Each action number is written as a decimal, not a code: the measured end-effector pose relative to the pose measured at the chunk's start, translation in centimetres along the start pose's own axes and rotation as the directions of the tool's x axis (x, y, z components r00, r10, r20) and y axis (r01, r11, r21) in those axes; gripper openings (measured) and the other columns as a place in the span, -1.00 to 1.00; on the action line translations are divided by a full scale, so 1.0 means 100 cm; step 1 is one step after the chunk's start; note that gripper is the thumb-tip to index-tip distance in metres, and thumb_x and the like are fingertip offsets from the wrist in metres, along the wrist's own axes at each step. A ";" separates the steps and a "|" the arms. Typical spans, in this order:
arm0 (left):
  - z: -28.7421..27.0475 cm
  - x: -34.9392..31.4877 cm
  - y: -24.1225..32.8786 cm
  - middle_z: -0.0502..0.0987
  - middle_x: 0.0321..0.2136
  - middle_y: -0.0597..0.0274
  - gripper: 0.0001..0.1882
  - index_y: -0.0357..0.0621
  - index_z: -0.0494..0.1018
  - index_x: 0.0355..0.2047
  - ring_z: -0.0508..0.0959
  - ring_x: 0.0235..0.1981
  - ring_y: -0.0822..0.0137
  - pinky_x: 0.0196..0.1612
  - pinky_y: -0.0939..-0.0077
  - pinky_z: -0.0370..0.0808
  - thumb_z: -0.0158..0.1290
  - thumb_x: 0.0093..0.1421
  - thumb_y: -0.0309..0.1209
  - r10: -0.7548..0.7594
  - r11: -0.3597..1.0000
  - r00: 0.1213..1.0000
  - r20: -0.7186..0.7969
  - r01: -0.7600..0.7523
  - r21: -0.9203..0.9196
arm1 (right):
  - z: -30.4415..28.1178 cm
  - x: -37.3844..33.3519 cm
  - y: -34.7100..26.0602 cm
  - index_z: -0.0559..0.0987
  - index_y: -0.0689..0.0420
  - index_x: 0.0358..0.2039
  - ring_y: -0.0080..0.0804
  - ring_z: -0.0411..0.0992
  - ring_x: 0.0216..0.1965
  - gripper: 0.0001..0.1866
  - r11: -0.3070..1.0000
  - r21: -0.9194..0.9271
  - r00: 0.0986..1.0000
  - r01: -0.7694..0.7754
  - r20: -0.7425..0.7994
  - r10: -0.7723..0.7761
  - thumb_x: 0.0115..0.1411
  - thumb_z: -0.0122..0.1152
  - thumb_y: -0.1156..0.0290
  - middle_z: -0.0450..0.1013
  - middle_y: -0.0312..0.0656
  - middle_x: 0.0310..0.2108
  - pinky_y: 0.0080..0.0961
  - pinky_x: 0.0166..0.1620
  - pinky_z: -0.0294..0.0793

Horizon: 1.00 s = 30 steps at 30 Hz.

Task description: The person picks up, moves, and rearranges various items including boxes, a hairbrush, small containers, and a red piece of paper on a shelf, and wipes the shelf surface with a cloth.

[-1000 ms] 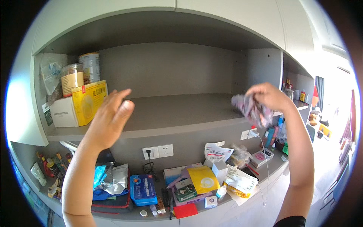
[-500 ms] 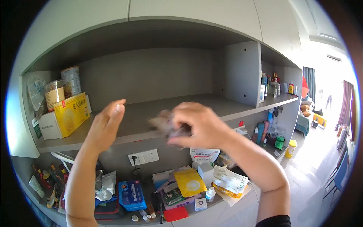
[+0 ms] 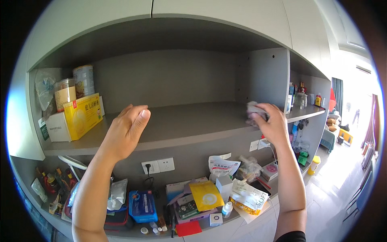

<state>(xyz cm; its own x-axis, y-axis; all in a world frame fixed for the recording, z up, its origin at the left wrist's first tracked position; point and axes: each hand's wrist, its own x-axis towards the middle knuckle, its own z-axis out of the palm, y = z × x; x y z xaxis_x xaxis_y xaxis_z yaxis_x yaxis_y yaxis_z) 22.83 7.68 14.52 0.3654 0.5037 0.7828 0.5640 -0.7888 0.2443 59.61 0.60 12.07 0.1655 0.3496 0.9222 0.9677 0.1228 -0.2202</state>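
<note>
My right hand (image 3: 275, 121) grips a crumpled greyish cloth (image 3: 254, 111) between thumb and fingers. The cloth is at the right end of the grey shelf (image 3: 189, 121), near the upright divider (image 3: 268, 80); whether it touches the shelf surface is hard to tell. My left hand (image 3: 125, 133) is raised in front of the shelf's left half, fingers stretched forward and nothing in them. A yellow-and-white box (image 3: 82, 117) stands on the shelf to its left, with a lidded jar (image 3: 65, 94) and a tall tin (image 3: 83, 80) behind it.
Below, the counter holds a blue pack (image 3: 142, 206), a yellow pouch (image 3: 206, 195), a white bottle (image 3: 227, 209) and a red packet (image 3: 188, 228). Wall sockets (image 3: 165, 164) with a plugged cord sit under the shelf. Small bottles (image 3: 302, 99) stand beyond the divider.
My right hand has carried the cloth to the right, from mid-shelf to beside the divider. My left hand stays raised, a little further right in the picture; the whole view has shifted slightly.
</note>
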 end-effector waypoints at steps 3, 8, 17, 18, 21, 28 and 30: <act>-0.005 -0.004 -0.009 0.45 -0.04 -0.13 -0.23 -0.29 0.39 0.00 0.34 0.14 -0.04 0.16 0.30 0.23 -0.42 0.29 0.20 0.002 1.000 1.000 0.010 -0.002 0.012 | 0.007 0.002 -0.042 0.59 0.11 -0.23 -0.21 0.50 -0.26 -0.69 0.904 0.414 0.963 0.110 0.181 -0.200 -0.01 0.31 0.31 0.53 -0.09 -0.29 -0.42 -0.13 0.44; -0.011 -0.002 -0.004 0.48 -0.10 -0.12 -0.25 -0.31 0.40 -0.04 0.40 0.05 -0.02 0.10 0.31 0.29 -0.38 0.29 0.19 -0.037 0.999 0.999 0.038 0.038 -0.038 | -0.001 0.048 0.023 0.59 0.14 -0.23 -0.12 0.51 -0.25 -0.69 0.997 0.002 0.997 0.078 -0.007 -0.078 0.00 0.30 0.30 0.55 -0.04 -0.31 -0.33 -0.13 0.45; -0.010 -0.001 -0.010 0.48 -0.14 -0.20 -0.17 -0.39 0.42 -0.09 0.44 0.00 -0.01 0.07 0.32 0.31 -0.37 0.26 0.26 -0.099 0.974 0.995 0.004 0.098 -0.205 | -0.027 0.028 -0.013 0.62 0.10 -0.32 -0.05 0.51 -0.27 -0.71 0.877 -0.455 0.955 -0.156 0.157 0.251 0.01 0.24 0.20 0.54 -0.03 -0.36 -0.21 -0.17 0.47; -0.010 -0.001 -0.012 0.46 -0.08 -0.17 -0.14 -0.36 0.39 -0.04 0.39 0.06 0.01 0.12 0.29 0.24 -0.43 0.24 0.29 -0.140 0.968 0.990 -0.006 0.135 -0.211 | -0.021 0.028 -0.027 0.62 0.09 -0.31 -0.04 0.50 -0.26 -0.71 0.935 -0.321 0.962 -0.150 0.171 0.214 0.02 0.24 0.19 0.54 -0.03 -0.34 -0.22 -0.16 0.47; -0.009 -0.001 -0.015 0.39 0.05 -0.13 -0.05 -0.31 0.33 0.08 0.27 0.19 0.05 0.26 0.25 0.06 -0.55 0.21 0.35 -0.210 0.944 0.977 -0.038 0.192 -0.270 | 0.018 0.007 -0.072 0.62 0.11 -0.27 -0.11 0.48 -0.18 -0.72 1.000 0.030 0.977 0.000 0.212 -0.007 0.04 0.23 0.24 0.53 -0.02 -0.26 -0.28 -0.07 0.44; -0.014 -0.004 -0.039 0.45 -0.01 -0.08 -0.27 -0.33 0.35 0.02 0.32 0.16 0.17 0.29 0.28 0.01 -0.46 0.34 0.12 -0.157 0.736 0.938 -0.309 -0.097 -0.670 | 0.086 -0.044 -0.233 0.51 0.05 -0.34 -0.21 0.44 -0.23 -0.73 0.739 0.405 0.830 0.539 -0.106 -0.547 -0.12 0.30 0.39 0.48 -0.17 -0.19 -0.28 -0.14 0.41; -0.026 -0.013 -0.048 0.46 -0.03 -0.09 -0.38 -0.30 0.36 -0.01 0.36 0.13 0.18 0.30 0.27 0.03 -0.43 0.38 0.01 -0.025 0.714 0.877 -0.479 -0.320 -0.623 | 0.100 -0.059 -0.265 0.50 0.08 -0.22 -0.22 0.38 -0.21 -0.67 0.718 0.278 0.770 0.638 -0.212 -0.602 -0.07 0.20 0.38 0.40 -0.15 -0.12 -0.32 -0.19 0.41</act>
<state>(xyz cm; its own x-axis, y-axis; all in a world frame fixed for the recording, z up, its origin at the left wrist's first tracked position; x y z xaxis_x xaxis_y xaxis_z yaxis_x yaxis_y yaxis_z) 17.76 9.94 13.83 -0.0487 0.2931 0.9548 -0.1752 -0.9437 0.2807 31.13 4.54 9.26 -0.4143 -0.0018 0.9101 0.7477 0.5694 0.3415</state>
